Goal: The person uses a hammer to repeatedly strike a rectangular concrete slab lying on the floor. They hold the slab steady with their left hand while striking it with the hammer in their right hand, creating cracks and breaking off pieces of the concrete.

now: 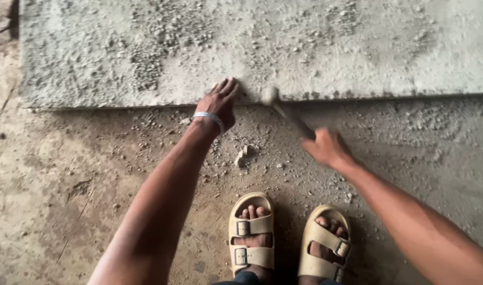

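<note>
A big grey stone slab (252,47) fills the top of the view, from ten o'clock to two o'clock. Its top is rough and bumpy, with crumbs and dust all over it. Its near edge runs straight across, just above the middle.

Below it lies the dirt floor (67,184), brown and patchy, with little stones on it.

The left hand (219,103) sits near the middle, a bit toward eleven o'clock. Its fingers (228,87) lie flat and close together, with the tips pressed on the slab's edge. A silver bangle (208,117) goes round the wrist.

The right hand (326,148) is at about three o'clock from the middle. Its fingers are wrapped tight round the dark handle of a hammer (283,108). The hammer looks blurry. Its pale head touches the slab's edge, just to the three o'clock side of the left fingertips.

At six o'clock are two tan sandals (252,232) with buckles.

A small pale chip of stone (242,155) lies on the floor between the hands and the feet.
</note>
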